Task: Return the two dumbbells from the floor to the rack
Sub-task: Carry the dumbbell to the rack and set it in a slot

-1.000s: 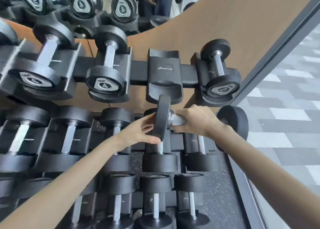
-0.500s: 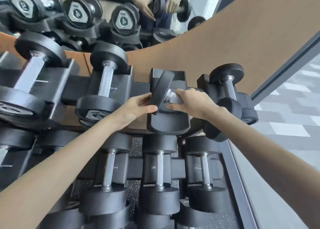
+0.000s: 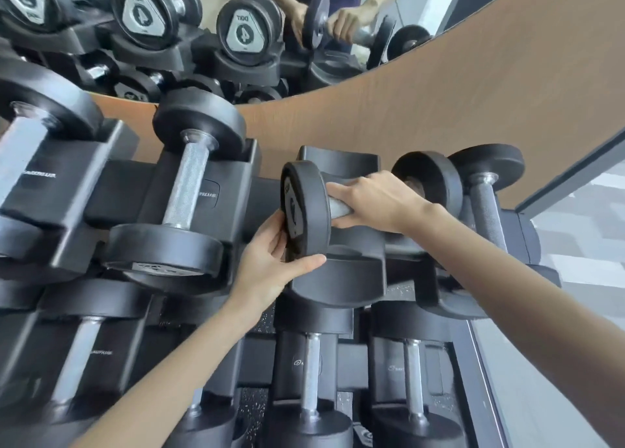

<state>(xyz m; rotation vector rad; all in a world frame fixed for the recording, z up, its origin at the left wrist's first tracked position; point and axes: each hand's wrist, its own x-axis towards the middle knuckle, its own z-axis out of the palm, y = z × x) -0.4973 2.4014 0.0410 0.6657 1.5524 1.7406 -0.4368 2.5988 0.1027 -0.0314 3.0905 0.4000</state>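
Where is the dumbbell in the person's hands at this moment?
In the head view, the dumbbell is mid-frame, held crosswise over the empty cradle of the upper row, right of a racked dumbbell.

The dumbbell hangs crosswise over the rack cradle.

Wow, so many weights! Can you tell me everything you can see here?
held dumbbell: 1, black with silver handle, over the cradle
cradle: 1, black, empty, top row
racked dumbbells: many, black and silver, both rows
rack: 1, black, by the wall
mirror: 1, top left
wall panel: 1, brown, behind rack
floor: grey tiles, right
left hand: 1, holds the dumbbell's head
right hand: 1, grips its handle
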